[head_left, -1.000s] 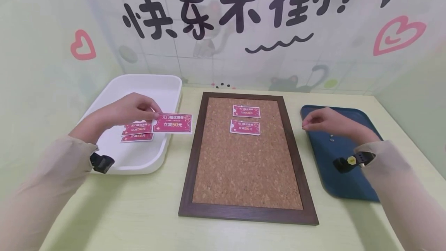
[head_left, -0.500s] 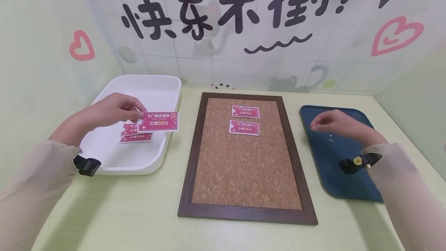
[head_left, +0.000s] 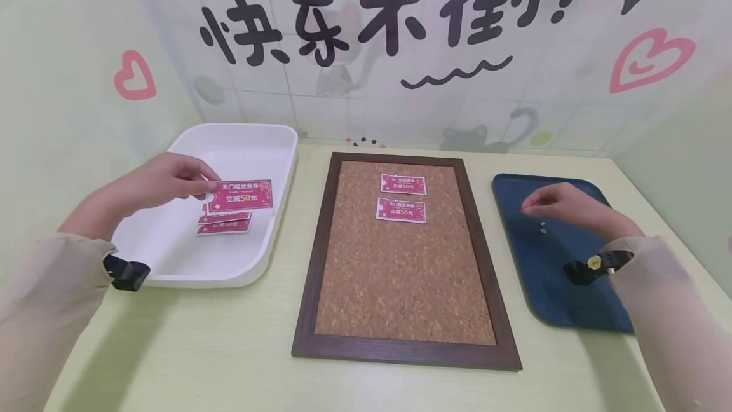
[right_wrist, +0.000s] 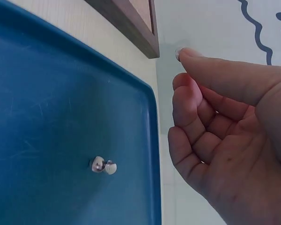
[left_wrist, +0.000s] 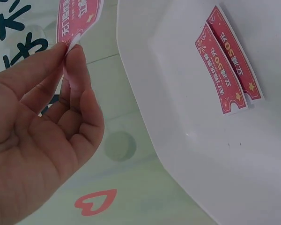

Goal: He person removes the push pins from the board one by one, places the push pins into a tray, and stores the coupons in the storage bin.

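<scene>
My left hand (head_left: 162, 180) pinches a pink paper coupon (head_left: 243, 197) by its notched left end, over the white tray (head_left: 251, 272). Two more pink coupons (left_wrist: 222, 70) lie overlapping in that tray. On the right, my right hand (head_left: 563, 205) hovers above the blue tray (head_left: 572, 297), thumb and fingers curled. A small clear round thumbtack (right_wrist: 178, 53) shows at the thumb tip in the right wrist view; its pin is hidden. Close together on the blue tray lie two small shiny thumbtacks (right_wrist: 104, 165).
Between the trays lies a cork board (head_left: 406, 285) in a dark wooden frame (head_left: 406, 350). An upper coupon (head_left: 403, 184) and a lower coupon (head_left: 401, 210) sit near its top. Behind the table rises a printed wall (head_left: 366, 107).
My left hand has drawn back to the left with the coupon, further over the white tray. The right hand has shifted right, over the blue tray.
</scene>
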The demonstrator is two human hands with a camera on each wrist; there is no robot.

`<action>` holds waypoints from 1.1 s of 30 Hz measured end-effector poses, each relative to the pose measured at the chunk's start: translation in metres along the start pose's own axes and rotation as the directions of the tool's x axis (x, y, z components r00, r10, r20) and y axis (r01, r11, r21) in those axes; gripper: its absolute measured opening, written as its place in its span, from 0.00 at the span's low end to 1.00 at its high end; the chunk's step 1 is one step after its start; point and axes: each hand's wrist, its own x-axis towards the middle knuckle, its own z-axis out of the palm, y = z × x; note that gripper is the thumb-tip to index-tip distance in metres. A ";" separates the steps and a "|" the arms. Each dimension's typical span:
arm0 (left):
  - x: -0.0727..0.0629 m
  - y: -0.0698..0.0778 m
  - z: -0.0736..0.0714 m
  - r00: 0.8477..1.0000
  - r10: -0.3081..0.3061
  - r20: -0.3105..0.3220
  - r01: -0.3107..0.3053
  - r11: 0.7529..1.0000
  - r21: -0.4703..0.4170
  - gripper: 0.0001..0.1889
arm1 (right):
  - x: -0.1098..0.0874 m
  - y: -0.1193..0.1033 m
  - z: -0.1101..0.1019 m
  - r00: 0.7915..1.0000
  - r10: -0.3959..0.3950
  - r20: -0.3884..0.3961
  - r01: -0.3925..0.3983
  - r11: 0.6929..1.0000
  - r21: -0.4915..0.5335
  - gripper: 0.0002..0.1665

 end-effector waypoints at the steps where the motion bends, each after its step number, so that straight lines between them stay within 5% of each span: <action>1: 0.000 -0.002 -0.001 1.000 -0.002 -0.001 0.002 1.000 0.001 0.16 | 0.000 0.001 0.000 1.000 0.003 -0.001 -0.003 1.000 -0.001 0.20; 22: 0.010 -0.034 -0.002 0.996 -0.091 0.013 0.092 0.996 -0.016 0.20 | -0.006 0.026 -0.005 0.997 0.035 -0.069 -0.036 0.999 -0.015 0.19; 33: 0.018 -0.051 0.000 0.992 -0.120 0.031 0.121 0.992 -0.026 0.20 | -0.013 0.042 -0.006 0.994 0.101 -0.038 -0.099 0.994 0.052 0.25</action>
